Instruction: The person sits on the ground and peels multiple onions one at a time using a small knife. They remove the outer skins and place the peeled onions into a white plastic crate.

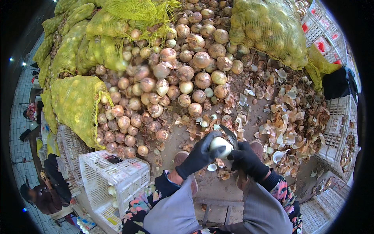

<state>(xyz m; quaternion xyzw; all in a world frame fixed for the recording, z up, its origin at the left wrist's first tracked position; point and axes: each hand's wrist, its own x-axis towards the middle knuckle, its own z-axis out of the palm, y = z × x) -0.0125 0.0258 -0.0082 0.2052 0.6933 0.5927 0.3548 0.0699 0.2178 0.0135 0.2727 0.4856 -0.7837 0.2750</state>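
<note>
Between my knees, a peeled white onion (221, 147) is held in my left hand (201, 155), which wears a black glove. My right hand (248, 159), gloved in black too, grips a knife (230, 135) whose dark curved blade lies against the onion's upper right side. The knife's handle is hidden in my fingers. Beyond my hands spreads a large heap of unpeeled onions (185, 73) on the floor.
Yellow mesh sacks of onions (268, 32) border the heap. Onion skins (292, 120) cover the floor at right. A white plastic crate (114, 172) with peeled onions stands at left; further crates (336, 134) stand at right. Another person (46, 196) sits at far left.
</note>
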